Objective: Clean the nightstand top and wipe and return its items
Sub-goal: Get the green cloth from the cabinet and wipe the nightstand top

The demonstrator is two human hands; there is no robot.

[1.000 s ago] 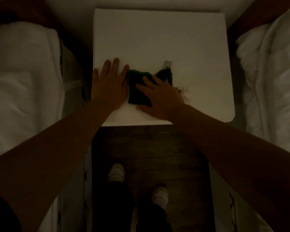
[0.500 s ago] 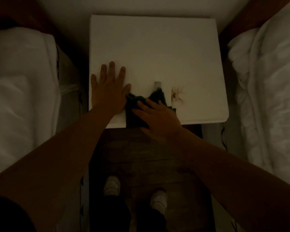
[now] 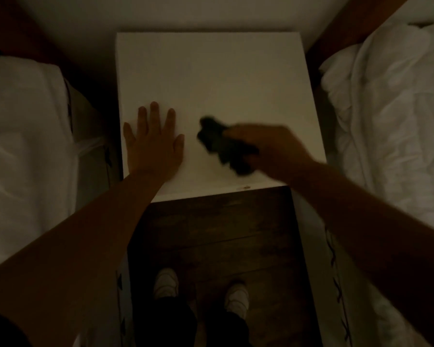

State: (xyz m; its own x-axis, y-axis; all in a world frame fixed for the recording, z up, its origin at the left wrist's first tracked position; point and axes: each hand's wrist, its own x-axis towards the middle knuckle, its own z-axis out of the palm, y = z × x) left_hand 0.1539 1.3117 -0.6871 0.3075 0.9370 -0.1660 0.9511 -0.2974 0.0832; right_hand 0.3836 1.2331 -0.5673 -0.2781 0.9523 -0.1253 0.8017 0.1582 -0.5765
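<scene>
The white nightstand top (image 3: 223, 78) fills the middle of the view, with nothing standing on it. My left hand (image 3: 153, 144) lies flat on its front left part, fingers spread. My right hand (image 3: 273, 146) is blurred by motion over the front right part and grips a bunched dark cloth (image 3: 223, 149), which sticks out to the left of my fingers. A small brownish speck (image 3: 243, 187) sits on the front edge just below the cloth.
White bedding lies close on both sides: a bed on the left (image 3: 23, 136) and a rumpled duvet on the right (image 3: 386, 108). Dark wooden floor (image 3: 223, 234) and my two light shoes (image 3: 166, 284) are below the nightstand. The room is dim.
My right hand has swept the cloth from the front middle to the right, over the spot where a brownish smear showed. The left hand has stayed flat in place.
</scene>
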